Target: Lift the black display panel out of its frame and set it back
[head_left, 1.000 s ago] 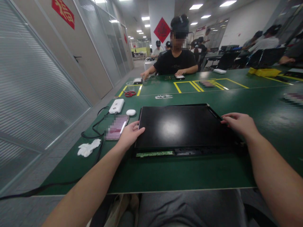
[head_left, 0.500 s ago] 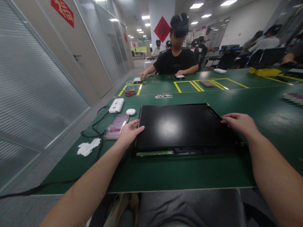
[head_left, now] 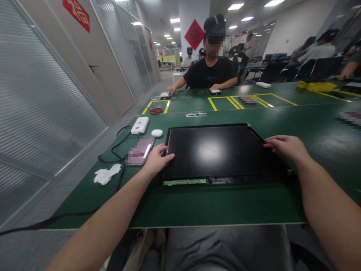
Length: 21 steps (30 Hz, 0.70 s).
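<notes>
A black flat screen panel [head_left: 194,158] with a bright reflection lies within a shallow black frame [head_left: 208,125] on the green table. My left hand [head_left: 158,160] is closed on the panel's left edge, with the thumb on top and the fingertips partly hidden at the side. On the opposite side, my right hand [head_left: 287,148] pinches the right edge of the panel and frame. Its lower fingers are curled in and partly hidden. A green circuit strip [head_left: 185,182] shows along the near edge of the frame.
Left of the panel are a phone [head_left: 140,151], a white earbud case [head_left: 157,133], a white power bank [head_left: 140,125], a black cable [head_left: 113,150] and crumpled tissue [head_left: 107,174]. Red scissors [head_left: 156,110] lie farther back. A person [head_left: 210,73] sits across the green table [head_left: 220,207].
The panel has shifted slightly right within the frame, so more of the frame's left rim shows. My left hand has moved a little right with it; my right hand stays nearly where it was.
</notes>
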Motion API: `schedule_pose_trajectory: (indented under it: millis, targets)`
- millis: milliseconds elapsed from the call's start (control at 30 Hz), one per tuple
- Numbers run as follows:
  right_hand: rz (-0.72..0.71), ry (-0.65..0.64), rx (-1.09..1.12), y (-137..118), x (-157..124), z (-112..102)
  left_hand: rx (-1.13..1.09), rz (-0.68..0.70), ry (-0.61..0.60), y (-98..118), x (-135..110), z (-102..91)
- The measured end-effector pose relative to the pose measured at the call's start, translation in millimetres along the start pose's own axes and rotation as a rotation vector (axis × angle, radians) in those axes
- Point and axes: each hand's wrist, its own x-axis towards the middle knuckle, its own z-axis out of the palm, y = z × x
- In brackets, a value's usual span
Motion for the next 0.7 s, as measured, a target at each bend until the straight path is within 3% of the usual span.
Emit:
schedule_pose_trajectory:
  millis: [167,700]
  targets:
    - [0.127,-0.020,0.148,-12,-7,-2,0.075,0.020,0.003,-1,1,-0.3]
    - [0.144,-0.019,0.166,-18,-11,-2,0.301,0.082,0.007,3,0,0.2]
